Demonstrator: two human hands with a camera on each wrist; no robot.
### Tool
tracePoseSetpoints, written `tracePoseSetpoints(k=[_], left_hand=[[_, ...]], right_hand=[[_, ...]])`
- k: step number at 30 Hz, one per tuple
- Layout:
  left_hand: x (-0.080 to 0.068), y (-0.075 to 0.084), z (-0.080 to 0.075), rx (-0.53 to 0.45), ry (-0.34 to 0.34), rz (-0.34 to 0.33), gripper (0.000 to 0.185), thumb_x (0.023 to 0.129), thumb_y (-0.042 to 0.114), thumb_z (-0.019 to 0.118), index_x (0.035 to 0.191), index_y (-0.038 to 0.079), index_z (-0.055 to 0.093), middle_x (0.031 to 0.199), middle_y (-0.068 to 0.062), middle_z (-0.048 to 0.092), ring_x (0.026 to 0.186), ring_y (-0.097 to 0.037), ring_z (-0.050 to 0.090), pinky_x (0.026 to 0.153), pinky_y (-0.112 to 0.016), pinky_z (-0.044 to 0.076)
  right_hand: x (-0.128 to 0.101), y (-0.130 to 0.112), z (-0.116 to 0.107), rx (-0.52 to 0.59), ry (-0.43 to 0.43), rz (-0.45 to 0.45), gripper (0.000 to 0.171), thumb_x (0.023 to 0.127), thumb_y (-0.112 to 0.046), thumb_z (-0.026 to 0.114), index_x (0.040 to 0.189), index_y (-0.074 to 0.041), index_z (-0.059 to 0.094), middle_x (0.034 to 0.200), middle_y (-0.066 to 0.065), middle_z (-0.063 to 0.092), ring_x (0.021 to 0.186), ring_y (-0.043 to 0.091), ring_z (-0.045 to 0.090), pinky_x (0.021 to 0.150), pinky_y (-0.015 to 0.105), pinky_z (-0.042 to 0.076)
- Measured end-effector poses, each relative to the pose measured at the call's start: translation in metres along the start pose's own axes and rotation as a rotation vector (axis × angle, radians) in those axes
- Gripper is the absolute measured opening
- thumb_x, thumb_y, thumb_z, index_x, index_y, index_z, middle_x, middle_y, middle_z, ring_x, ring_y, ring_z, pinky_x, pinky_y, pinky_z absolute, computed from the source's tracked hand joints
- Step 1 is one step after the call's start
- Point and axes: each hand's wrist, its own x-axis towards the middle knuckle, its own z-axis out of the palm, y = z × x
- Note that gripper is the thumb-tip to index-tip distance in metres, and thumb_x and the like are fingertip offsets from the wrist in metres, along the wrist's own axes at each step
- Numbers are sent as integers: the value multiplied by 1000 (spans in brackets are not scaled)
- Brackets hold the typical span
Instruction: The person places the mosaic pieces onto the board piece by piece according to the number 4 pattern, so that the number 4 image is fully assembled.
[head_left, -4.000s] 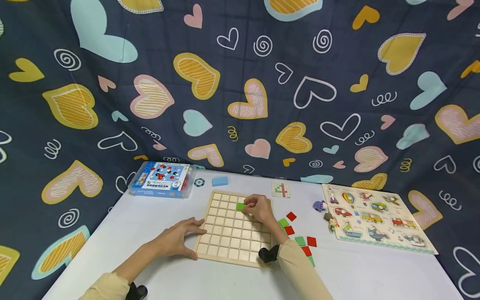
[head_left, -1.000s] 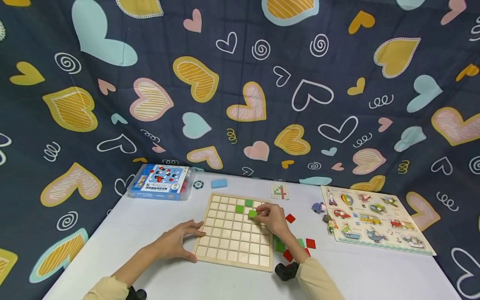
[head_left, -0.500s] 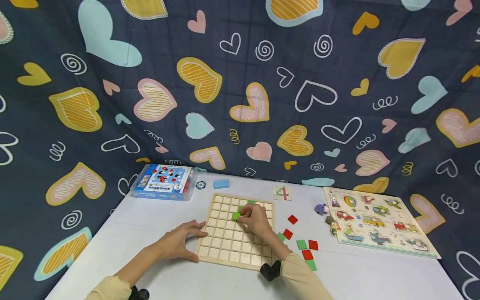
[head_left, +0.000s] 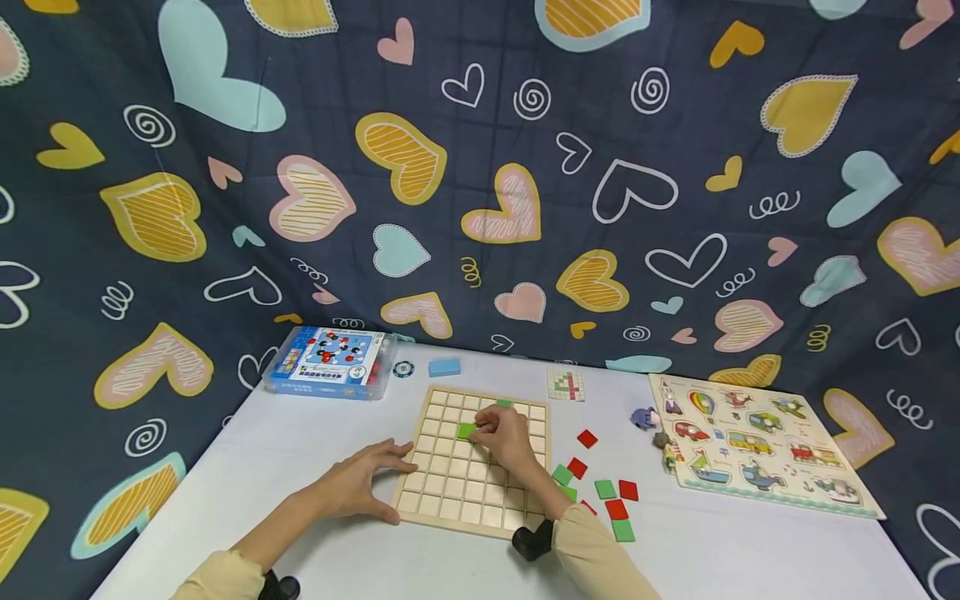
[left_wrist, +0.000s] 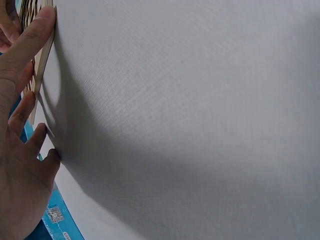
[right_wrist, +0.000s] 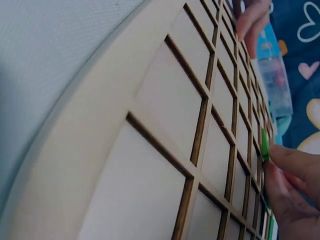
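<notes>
Pale wood made up the square grid board (head_left: 474, 467), which lay flat on the white table (head_left: 300, 450), its rows running away from the person toward the heart-patterned backdrop cloth (head_left: 480, 167). Right hand (head_left: 504, 435) sat over the upper middle of the board, fingertips pinched on a small green square tile (head_left: 467, 431); the tile was over a cell in the third row from the far edge, left of the hand, faces roughly level with the board. In the right wrist view the tile (right_wrist: 264, 145) showed edge-on between thumb and fingers (right_wrist: 295, 162), at the level of the grid ribs; whether it was fully seated could not be told. A second green tile (head_left: 504, 403) lay in the far row, partly hidden behind the hand. Left hand (head_left: 360, 487) rested flat on the table, fingers straight and spread, tips against the board's left edge (left_wrist: 44, 55). Loose red and green tiles (head_left: 603, 492) lay scattered just right of the board. Farther right lay a wooden vehicle puzzle (head_left: 750, 446).
</notes>
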Motion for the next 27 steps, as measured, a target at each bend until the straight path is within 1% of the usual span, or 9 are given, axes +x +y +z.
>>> tracePoseSetpoints(k=[3,9,13,15,20,24,27], left_hand=[[0,1,0,1,-3,1,71,60,47,86,122,19,65,147,-6,43,138,-40,29,99,-71,31],[0,1,0,8,-6,-8,70,60,46,86,122,21,66,148,-5,42,138,-40,30,96,-75,31],[0,1,0,8,-9,-8,70,60,46,86,122,21,65,148,-5,42,138,-40,29,95,-76,30],[1,1,-1,7,-8,-9,71,60,47,86,123,21,65,148,-5,42,138,-40,29,95,-76,30],[1,3,-2,8,0,-8,71,59,47,86,122,21,65,148,-6,42,138,-41,29,94,-78,29],[0,3,-2,9,3,-6,71,60,46,86,122,19,65,148,-6,42,138,-41,29,95,-76,29],[-1,3,-2,4,3,-5,72,60,47,86,122,19,65,148,-6,42,138,-41,29,97,-74,30]], right_hand=[[-1,-1,0,26,3,2,21,76,7,74,96,10,66,86,19,69,75,27,70,64,20,56],[-3,-2,-2,107,-21,11,24,77,10,72,99,13,64,90,24,68,80,32,69,69,21,57],[-6,1,-7,142,-18,41,26,78,8,73,101,12,64,92,24,68,82,33,70,71,24,58],[-8,3,-13,173,-16,74,26,78,7,73,103,11,65,95,24,68,84,33,69,72,25,58],[-20,8,-37,258,-26,164,29,82,5,70,109,11,63,102,25,67,93,34,68,77,29,58],[-38,17,-68,333,-64,210,34,85,4,67,116,13,59,111,30,63,101,38,64,82,30,57],[-55,26,-96,313,-79,217,35,86,3,66,118,13,57,113,30,62,102,38,64,82,28,57]])
